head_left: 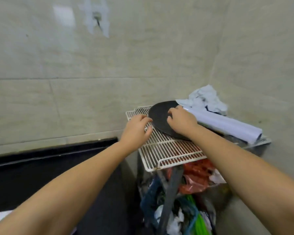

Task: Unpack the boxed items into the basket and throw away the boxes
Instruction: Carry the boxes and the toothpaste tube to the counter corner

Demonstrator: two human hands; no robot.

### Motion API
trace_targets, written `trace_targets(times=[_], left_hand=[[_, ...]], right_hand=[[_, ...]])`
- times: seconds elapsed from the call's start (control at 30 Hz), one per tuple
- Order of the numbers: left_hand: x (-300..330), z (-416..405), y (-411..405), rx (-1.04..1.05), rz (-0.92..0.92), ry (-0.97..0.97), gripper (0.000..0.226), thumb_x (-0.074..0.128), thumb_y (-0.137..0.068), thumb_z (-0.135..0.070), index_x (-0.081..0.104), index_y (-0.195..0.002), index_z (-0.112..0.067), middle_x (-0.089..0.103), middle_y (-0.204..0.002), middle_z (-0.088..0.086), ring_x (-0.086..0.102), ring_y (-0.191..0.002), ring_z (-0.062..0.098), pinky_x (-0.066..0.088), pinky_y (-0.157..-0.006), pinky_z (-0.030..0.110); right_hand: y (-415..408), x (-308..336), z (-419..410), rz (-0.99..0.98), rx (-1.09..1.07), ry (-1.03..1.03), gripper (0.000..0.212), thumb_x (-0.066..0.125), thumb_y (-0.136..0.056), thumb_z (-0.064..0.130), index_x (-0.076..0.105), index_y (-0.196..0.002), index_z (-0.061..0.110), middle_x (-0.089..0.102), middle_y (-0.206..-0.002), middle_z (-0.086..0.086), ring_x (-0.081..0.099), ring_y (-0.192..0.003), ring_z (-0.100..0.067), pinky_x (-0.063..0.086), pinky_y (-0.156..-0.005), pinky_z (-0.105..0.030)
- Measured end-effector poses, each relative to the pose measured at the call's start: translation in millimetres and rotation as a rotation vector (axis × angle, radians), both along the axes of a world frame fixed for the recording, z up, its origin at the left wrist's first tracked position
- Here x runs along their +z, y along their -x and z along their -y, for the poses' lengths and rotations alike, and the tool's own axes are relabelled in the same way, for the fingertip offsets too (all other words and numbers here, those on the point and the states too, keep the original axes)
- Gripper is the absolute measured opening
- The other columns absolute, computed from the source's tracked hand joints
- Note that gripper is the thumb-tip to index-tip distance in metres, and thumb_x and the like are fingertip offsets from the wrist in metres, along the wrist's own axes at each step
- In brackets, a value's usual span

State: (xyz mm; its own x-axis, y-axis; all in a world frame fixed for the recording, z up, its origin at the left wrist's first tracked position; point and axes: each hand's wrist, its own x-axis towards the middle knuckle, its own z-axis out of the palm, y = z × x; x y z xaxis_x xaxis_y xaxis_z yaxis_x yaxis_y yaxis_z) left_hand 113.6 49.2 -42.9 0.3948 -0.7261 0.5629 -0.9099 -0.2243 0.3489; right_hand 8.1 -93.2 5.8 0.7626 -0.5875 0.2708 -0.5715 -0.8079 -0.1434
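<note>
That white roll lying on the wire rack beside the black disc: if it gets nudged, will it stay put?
Probably not. The white roll is a smooth cylinder lying on its side, so it likely rolls easily. It sits near the far edge of the wire rack, so a push could send it off. It looks like rolled sheet, probably light and a little squashy.

1. No text, label, brand, number or sign can be read anywhere in the view.
2. The white roll (227, 124) on the wire rack (168, 150) shows a plain surface with no print.
3. The crumpled paper (205, 99) behind it has dark marks, too blurred to read as letters.
4. The coloured bags (195, 177) under the rack show no legible writing.
</note>
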Motion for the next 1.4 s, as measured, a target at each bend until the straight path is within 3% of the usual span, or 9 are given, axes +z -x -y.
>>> trace_targets(times=[0.3, 0.53, 0.6, 0.67, 0.73, 0.87, 1.0, 1.2, 1.4], left_hand=[[2, 151, 67, -0.026, -0.066, -0.462, 0.033, 0.038, -0.094, -0.035, 0.057, -0.115, -0.016, 0.054, -0.113, 0.011, 0.051, -0.105, 0.03, 0.042, -0.086, 0.043], [-19, 171, 65, 0.032, -0.111, -0.47, 0.029, 0.044, -0.092, -0.033, 0.055, -0.114, -0.018, 0.049, -0.12, 0.01, 0.045, -0.112, 0.029, 0.043, -0.091, 0.044], [-21, 171, 64, 0.029, -0.111, -0.454, 0.029, 0.044, -0.092, -0.033, 0.055, -0.115, -0.02, 0.05, -0.12, 0.008, 0.045, -0.111, 0.028, 0.043, -0.091, 0.043], [-22, 171, 63, 0.026, -0.115, -0.457, 0.029, 0.044, -0.092, -0.033, 0.054, -0.116, -0.02, 0.049, -0.122, 0.008, 0.045, -0.113, 0.027, 0.042, -0.092, 0.042], [-23, 171, 62, 0.022, -0.114, -0.47, 0.03, 0.043, -0.093, -0.033, 0.053, -0.118, -0.02, 0.048, -0.125, 0.008, 0.044, -0.114, 0.027, 0.042, -0.092, 0.042], [-16, 165, 61, -0.021, -0.153, -0.531, 0.032, 0.043, -0.093, -0.033, 0.054, -0.121, -0.021, 0.048, -0.127, 0.008, 0.046, -0.115, 0.026, 0.044, -0.096, 0.045], [-3, 127, 51, -0.031, -0.16, -0.486, 0.029, 0.044, -0.092, -0.031, 0.06, -0.114, -0.019, 0.056, -0.116, 0.009, 0.054, -0.104, 0.023, 0.047, -0.091, 0.042], [22, -3, -9, 0.187, -0.247, -0.266, 0.026, 0.047, -0.092, -0.017, 0.063, -0.11, -0.008, 0.06, -0.114, 0.018, 0.056, -0.104, 0.032, 0.036, -0.084, 0.029], [-6, -168, -73, 0.502, -0.385, -0.261, 0.024, 0.046, -0.09, -0.017, 0.065, -0.101, -0.009, 0.067, -0.105, 0.016, 0.061, -0.096, 0.032, 0.045, -0.077, 0.033]], right_hand=[[62, -36, 138, -0.368, -0.157, 0.259, 0.082, 0.055, -0.084, 0.051, 0.008, -0.147, 0.027, 0.021, -0.152, -0.012, 0.02, -0.14, -0.031, 0.021, -0.11, -0.059], [66, -19, 204, -0.209, -0.213, -0.176, 0.09, 0.063, -0.075, 0.056, 0.023, -0.144, 0.015, 0.043, -0.144, -0.013, 0.046, -0.127, -0.032, 0.039, -0.099, -0.041], [66, -17, 216, -0.207, -0.19, -0.273, 0.076, 0.067, -0.076, 0.051, 0.041, -0.132, 0.007, 0.053, -0.135, -0.014, 0.055, -0.113, -0.03, 0.041, -0.084, -0.031], [67, -19, 224, -0.185, -0.18, -0.315, 0.051, 0.069, -0.075, 0.05, 0.057, -0.102, 0.009, 0.062, -0.113, -0.013, 0.058, -0.081, -0.022, 0.038, -0.065, -0.025], [68, -18, 222, -0.172, -0.182, -0.331, 0.043, 0.07, -0.073, 0.052, 0.05, -0.073, 0.014, 0.059, -0.093, -0.008, 0.049, -0.061, -0.014, 0.033, -0.053, -0.025], [61, -3, 200, -0.118, -0.156, -0.324, 0.049, 0.069, -0.074, 0.052, 0.052, -0.094, 0.01, 0.054, -0.092, -0.008, 0.051, -0.078, -0.024, 0.039, -0.07, -0.029], [38, 33, 154, -0.023, -0.069, -0.298, 0.047, 0.066, -0.078, 0.049, 0.056, -0.1, 0.008, 0.06, -0.092, -0.011, 0.054, -0.077, -0.026, 0.039, -0.069, -0.029], [-32, 73, 35, 0.071, 0.227, -0.362, 0.044, 0.066, -0.08, 0.044, 0.062, -0.106, 0.009, 0.067, -0.105, -0.016, 0.064, -0.094, -0.031, 0.048, -0.082, -0.035], [-113, 65, -116, 0.13, 0.515, -0.637, 0.047, 0.066, -0.08, 0.045, 0.061, -0.112, 0.011, 0.068, -0.111, -0.014, 0.065, -0.1, -0.03, 0.052, -0.092, -0.04]])
